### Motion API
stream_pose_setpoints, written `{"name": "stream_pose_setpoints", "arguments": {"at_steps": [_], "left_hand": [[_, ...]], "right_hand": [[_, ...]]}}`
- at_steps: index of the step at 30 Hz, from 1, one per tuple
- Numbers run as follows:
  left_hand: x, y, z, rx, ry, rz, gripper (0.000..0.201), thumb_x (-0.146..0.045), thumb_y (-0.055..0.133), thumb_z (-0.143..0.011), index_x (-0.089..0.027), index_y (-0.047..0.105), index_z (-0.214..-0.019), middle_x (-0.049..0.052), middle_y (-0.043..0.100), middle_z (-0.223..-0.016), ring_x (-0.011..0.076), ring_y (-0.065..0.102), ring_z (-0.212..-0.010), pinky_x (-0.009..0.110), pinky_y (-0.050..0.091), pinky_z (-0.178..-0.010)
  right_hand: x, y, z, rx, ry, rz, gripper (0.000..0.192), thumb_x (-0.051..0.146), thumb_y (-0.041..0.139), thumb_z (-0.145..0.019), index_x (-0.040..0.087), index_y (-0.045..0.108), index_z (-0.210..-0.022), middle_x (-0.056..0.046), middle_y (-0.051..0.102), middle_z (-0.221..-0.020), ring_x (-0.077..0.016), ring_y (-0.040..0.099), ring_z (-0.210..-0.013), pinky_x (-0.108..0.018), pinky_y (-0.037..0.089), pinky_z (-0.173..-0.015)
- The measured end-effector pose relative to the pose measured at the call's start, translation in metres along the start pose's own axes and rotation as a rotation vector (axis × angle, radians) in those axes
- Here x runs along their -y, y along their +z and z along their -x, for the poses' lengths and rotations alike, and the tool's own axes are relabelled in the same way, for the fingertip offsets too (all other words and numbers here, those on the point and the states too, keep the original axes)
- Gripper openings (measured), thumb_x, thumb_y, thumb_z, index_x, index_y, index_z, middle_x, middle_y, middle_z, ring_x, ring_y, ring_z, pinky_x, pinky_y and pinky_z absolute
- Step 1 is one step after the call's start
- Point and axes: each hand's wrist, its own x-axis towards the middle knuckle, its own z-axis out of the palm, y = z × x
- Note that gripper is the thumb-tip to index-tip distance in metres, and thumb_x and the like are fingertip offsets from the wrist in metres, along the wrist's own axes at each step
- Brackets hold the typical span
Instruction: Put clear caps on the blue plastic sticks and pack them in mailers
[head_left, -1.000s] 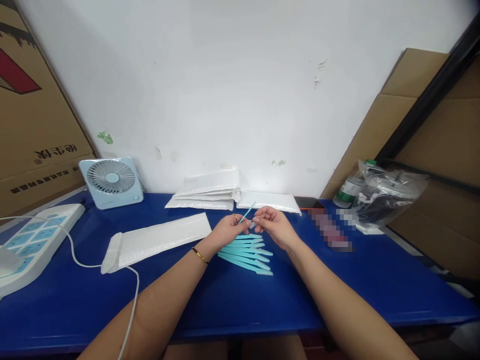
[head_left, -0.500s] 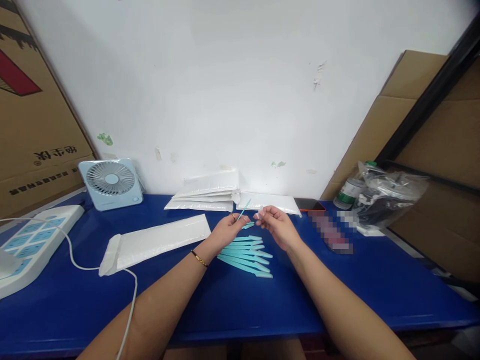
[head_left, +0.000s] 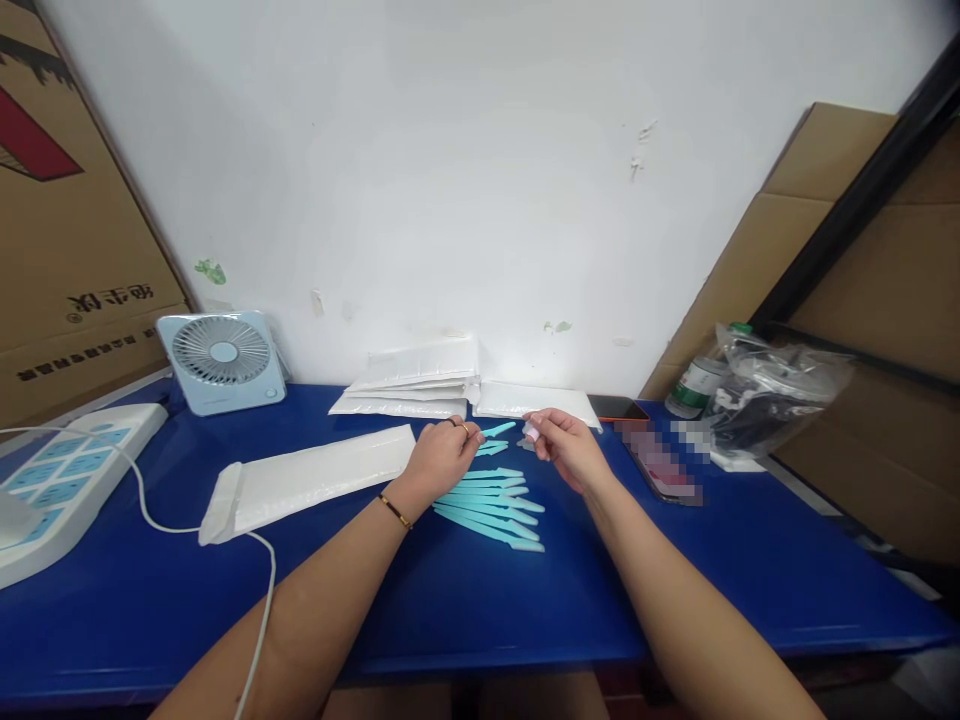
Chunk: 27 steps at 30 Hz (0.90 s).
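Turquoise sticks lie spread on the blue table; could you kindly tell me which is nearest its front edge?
It is the bottommost stick in the picture, at the near end of the spread; the other sticks lie farther back, toward the wall.

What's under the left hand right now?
Turquoise tools show on the blue table, some running in behind the left hand. It covers the upper ones' left ends; anything else beneath can't be seen.
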Motion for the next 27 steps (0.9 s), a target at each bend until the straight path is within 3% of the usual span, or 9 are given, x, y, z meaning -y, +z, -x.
{"name": "stream_pose_setpoints", "arguments": {"at_steps": [10,18,20,24,27], "left_hand": [[-0.003,0.003,0.001,0.003,0.04,0.007,0.034,-0.036,0.032,-0.094,-0.021,0.062,-0.085,0.003,0.059,-0.08,0.0183,0.055,-0.081,0.029,0.037,-0.071],[-0.006,0.006,0.0,0.018,-0.017,0.276,0.025,-0.037,0.04,-0.09,-0.021,0.059,-0.088,0.0,0.06,-0.075,0.0149,0.055,-0.071,0.025,0.038,-0.065],[-0.008,0.004,0.001,0.041,-0.058,0.26,0.025,-0.038,0.041,-0.089,-0.021,0.059,-0.087,-0.001,0.061,-0.074,0.0147,0.055,-0.069,0.024,0.037,-0.061],[-0.01,0.005,0.005,0.196,-0.065,0.157,0.023,-0.04,0.048,-0.084,-0.022,0.062,-0.081,0.0,0.065,-0.079,0.0165,0.058,-0.075,0.025,0.037,-0.061],[-0.005,0.011,0.004,0.217,-0.028,0.064,0.021,-0.04,0.05,-0.084,-0.024,0.064,-0.082,0.0,0.066,-0.081,0.0182,0.059,-0.079,0.026,0.039,-0.066]], "right_hand": [[-0.003,0.013,0.003,0.083,0.022,-0.018,0.031,0.045,0.067,-0.072,0.018,0.066,-0.087,0.0,0.062,-0.063,-0.0064,0.042,-0.041,-0.021,0.026,-0.04],[-0.004,0.015,0.005,0.135,0.072,0.016,0.036,0.046,0.068,-0.07,0.016,0.071,-0.092,-0.001,0.062,-0.068,-0.0056,0.038,-0.044,-0.022,0.024,-0.042],[-0.001,0.005,0.002,0.11,0.047,0.105,0.04,0.048,0.065,-0.072,0.016,0.07,-0.095,-0.002,0.064,-0.072,-0.0059,0.038,-0.045,-0.022,0.025,-0.043],[0.002,-0.03,-0.009,-0.15,-0.097,0.505,0.037,0.049,0.061,-0.074,0.016,0.07,-0.088,-0.001,0.063,-0.068,-0.0085,0.041,-0.048,-0.023,0.03,-0.047],[-0.004,-0.048,-0.014,-0.118,-0.087,0.912,0.023,0.039,0.063,-0.072,0.017,0.07,-0.075,-0.001,0.063,-0.062,-0.0125,0.049,-0.054,-0.024,0.034,-0.053]]}}
